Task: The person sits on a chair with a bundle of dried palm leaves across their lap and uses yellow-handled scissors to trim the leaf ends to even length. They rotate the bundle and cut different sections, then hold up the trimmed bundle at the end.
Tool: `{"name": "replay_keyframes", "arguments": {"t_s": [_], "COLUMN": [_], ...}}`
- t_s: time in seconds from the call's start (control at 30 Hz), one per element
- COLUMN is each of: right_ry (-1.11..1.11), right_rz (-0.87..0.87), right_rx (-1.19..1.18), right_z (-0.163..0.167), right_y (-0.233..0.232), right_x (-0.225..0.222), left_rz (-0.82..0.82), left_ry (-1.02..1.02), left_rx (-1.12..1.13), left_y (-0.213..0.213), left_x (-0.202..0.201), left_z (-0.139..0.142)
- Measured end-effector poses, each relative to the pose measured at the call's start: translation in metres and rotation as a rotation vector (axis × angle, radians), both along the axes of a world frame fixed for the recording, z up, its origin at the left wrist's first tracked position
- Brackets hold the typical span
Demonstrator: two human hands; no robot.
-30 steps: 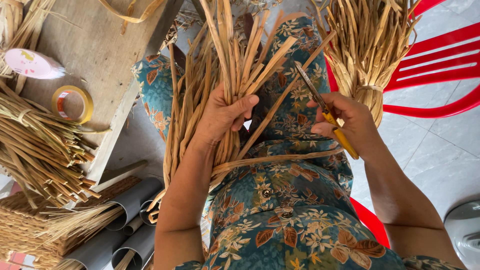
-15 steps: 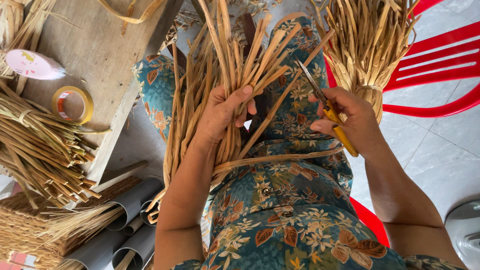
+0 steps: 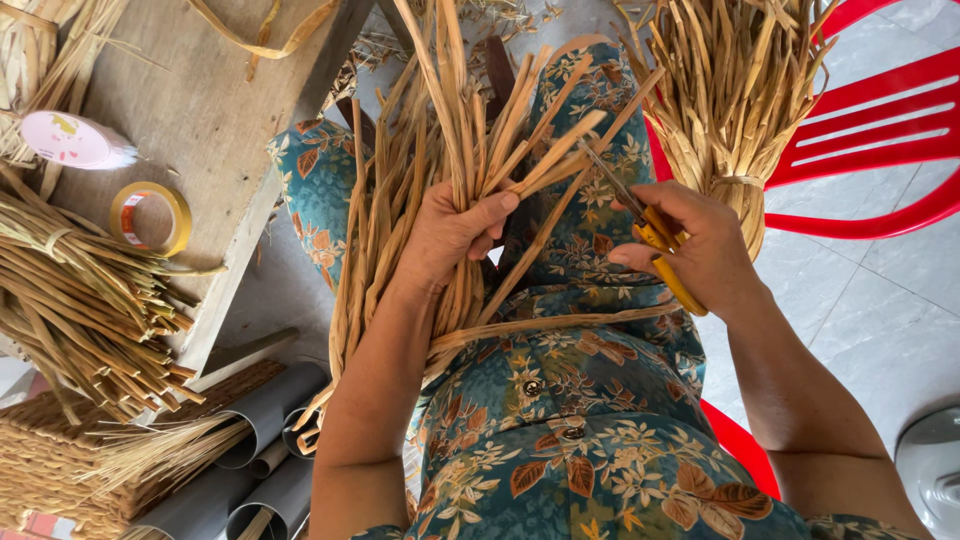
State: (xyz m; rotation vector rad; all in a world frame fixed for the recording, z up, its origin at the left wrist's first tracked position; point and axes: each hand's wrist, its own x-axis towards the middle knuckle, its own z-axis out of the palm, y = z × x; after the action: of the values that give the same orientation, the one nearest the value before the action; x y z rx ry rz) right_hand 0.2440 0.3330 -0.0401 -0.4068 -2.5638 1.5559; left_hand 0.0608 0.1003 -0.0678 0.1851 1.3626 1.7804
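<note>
Hands (image 3: pixel 455 235) around stalks (image 3: pixel 470 130), scissors (image 3: pixel 640 225)

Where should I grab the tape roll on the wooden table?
Probably pinch the tape roll across its ring wall from above, one finger in the open centre: it lies flat on the table, and dried stalks crowd its near side.

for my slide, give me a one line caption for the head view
Seated person's left hand grips a bundle of dried straw strips while the right hand holds yellow-handled scissors against a strip.
</note>
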Motion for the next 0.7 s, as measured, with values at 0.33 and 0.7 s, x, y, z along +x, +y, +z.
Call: {"name": "replay_keyframes", "arguments": {"t_s": [0.33, 0.7], "right_ry": [-0.025, 0.041], "right_rz": [-0.064, -0.124], "right_rx": [-0.114, -0.199], "right_z": [-0.005, -0.019], "right_y": [-0.004, 0.006], "right_x": [0.002, 0.011], "left_rz": [0.095, 0.047], "left_ry": [-0.009, 0.102], "left_rx": [0.071, 0.007], "left_y": [0.003, 0.003], "left_x": [0.003, 0.000], "left_z": [0.006, 0.002]}}
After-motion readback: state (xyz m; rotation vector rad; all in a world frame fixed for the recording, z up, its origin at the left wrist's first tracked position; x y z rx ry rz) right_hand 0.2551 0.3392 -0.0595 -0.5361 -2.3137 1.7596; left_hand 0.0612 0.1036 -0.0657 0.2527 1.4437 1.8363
